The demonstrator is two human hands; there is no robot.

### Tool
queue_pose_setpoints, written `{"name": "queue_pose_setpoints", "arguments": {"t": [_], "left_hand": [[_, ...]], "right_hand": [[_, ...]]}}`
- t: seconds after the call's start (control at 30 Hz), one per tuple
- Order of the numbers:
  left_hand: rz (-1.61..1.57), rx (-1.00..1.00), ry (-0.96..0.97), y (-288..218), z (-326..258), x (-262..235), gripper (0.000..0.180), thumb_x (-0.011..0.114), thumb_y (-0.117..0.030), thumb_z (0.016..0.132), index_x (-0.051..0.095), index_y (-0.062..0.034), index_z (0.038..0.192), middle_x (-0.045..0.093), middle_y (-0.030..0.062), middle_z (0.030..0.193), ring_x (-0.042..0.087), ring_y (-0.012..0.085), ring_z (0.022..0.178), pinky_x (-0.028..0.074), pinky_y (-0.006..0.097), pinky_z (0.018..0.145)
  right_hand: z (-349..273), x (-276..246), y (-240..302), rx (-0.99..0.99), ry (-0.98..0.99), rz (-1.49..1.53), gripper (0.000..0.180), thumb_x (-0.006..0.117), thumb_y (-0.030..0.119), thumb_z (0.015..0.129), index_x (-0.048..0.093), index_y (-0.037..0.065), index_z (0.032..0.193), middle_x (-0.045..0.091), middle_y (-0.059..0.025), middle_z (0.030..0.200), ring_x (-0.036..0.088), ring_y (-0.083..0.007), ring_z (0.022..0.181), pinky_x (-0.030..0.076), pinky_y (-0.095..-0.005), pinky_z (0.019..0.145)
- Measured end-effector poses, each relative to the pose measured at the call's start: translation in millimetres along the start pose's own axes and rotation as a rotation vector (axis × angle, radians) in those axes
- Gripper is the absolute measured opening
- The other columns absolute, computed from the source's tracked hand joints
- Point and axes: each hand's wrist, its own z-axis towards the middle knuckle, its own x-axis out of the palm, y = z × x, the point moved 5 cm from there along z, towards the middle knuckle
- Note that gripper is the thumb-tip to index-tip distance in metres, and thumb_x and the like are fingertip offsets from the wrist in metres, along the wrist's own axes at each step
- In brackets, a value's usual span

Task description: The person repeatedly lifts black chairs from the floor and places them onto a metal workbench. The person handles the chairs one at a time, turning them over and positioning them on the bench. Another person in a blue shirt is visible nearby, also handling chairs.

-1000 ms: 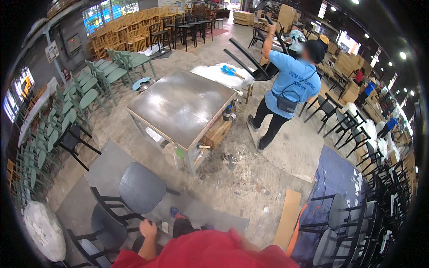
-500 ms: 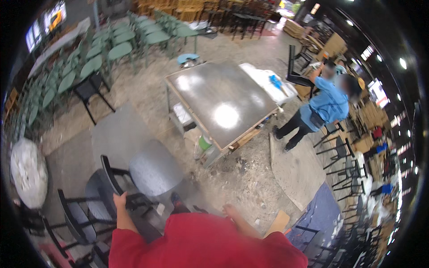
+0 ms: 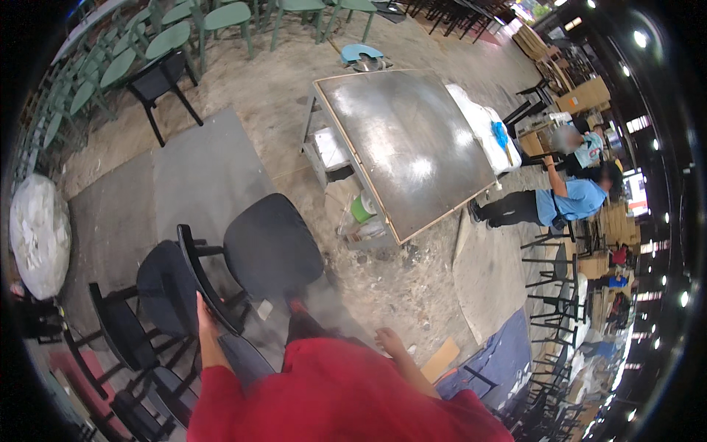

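Observation:
My left hand (image 3: 207,317) is at the curved backrest of a black chair (image 3: 274,247) with a broad dark seat, at lower left. The thumb side lies along the backrest's outer face, and the other fingers are partly hidden. My right hand (image 3: 390,342) hangs over the floor in front of my red sleeve, fingers loosely bent and apart, holding nothing. Left of the held chair stands another black chair (image 3: 168,289), its seat close to that backrest. More black chairs (image 3: 121,324) crowd beside it.
A low table (image 3: 405,140) with a shiny dark top stands ahead. Green chairs (image 3: 168,40) fill the far left; a white wrapped bundle (image 3: 40,236) lies at left. On the right, a person in a blue shirt (image 3: 578,202) stands near rows of black chairs (image 3: 552,295).
My view has shifted, so the table sits further right and higher. My left hand's visible fingers now point up along the backrest. The blue-shirted person has turned and lowered the raised black chair.

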Motion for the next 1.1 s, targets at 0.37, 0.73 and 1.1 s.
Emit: {"name": "queue_pose_setpoints", "arguments": {"t": [0.37, 0.73, 1.1], "left_hand": [[-0.321, -0.112, 0.217, -16.7, 24.6, 217.7, 0.054, 0.059, -0.072, 0.085, 0.053, -0.0197, 0.077, 0.048, -0.0034, 0.058, 0.048, 0.0155, 0.049, 0.041, 0.032, 0.049], [-0.089, 0.005, 0.303, -95.8, -98.7, 344.6, 0.055, 0.055, -0.068, 0.090, 0.050, -0.0150, 0.075, 0.044, -0.0015, 0.057, 0.046, 0.0159, 0.049, 0.037, 0.030, 0.049], [-0.063, 0.265, 1.044, -153.3, -218.2, 294.4, 0.086, 0.059, -0.075, 0.083, 0.040, -0.0017, 0.126, 0.047, 0.0062, 0.089, 0.051, 0.0184, 0.066, 0.046, 0.032, 0.057]], "right_hand": [[4.4, -22.2, 2.1, -0.033, -0.121, 0.000, 0.044, 0.060, 0.039, 0.096, 0.060, 0.004, 0.121, 0.069, -0.0116, 0.098, 0.065, -0.0181, 0.078, 0.052, -0.0329, 0.062], [11.6, -18.0, 73.7, -0.510, -0.326, 0.109, 0.031, 0.058, 0.030, 0.098, 0.066, 0.005, 0.115, 0.071, -0.0142, 0.097, 0.067, -0.0240, 0.088, 0.052, -0.0357, 0.080], [84.9, -0.6, 151.4, -0.372, -0.301, -0.120, 0.087, 0.049, 0.063, 0.094, 0.040, -0.006, 0.145, 0.046, -0.0291, 0.146, 0.047, -0.0407, 0.134, 0.036, -0.0438, 0.113]]}}
